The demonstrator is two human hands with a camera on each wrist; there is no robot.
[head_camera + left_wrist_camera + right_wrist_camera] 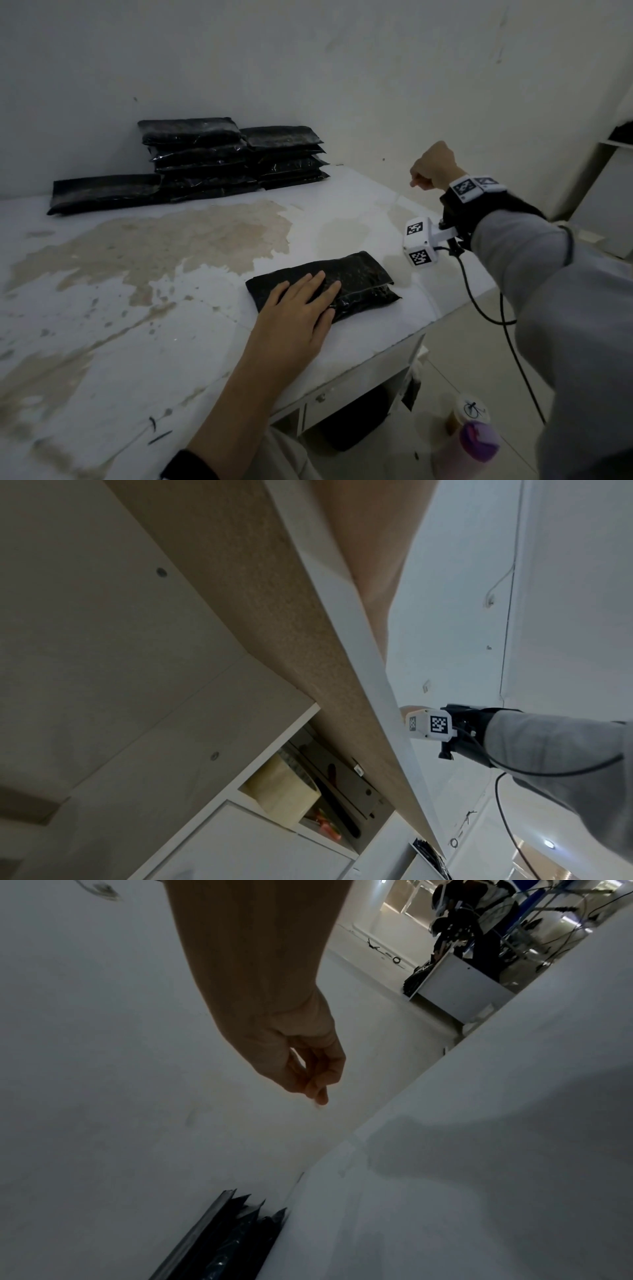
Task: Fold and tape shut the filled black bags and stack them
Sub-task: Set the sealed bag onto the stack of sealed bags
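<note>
Here the left hand (pixel 301 305) presses flat on the bag (pixel 356 277); right hand (pixel 433 168) raised, fingers (pixel 316 1088) curled, empty.

My flat left hand (pixel 297 308) covers part of the folded black plastic bag (pixel 356 279). Whether my curled right hand (pixel 432 168) pinches anything is indiscernible.

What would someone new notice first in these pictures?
Probably the left hand pressed flat on a folded black bag near the table's front edge. Next, the stack of black bags against the back wall, and the right hand raised with fingers curled, apparently pinching something too small to identify.
</note>
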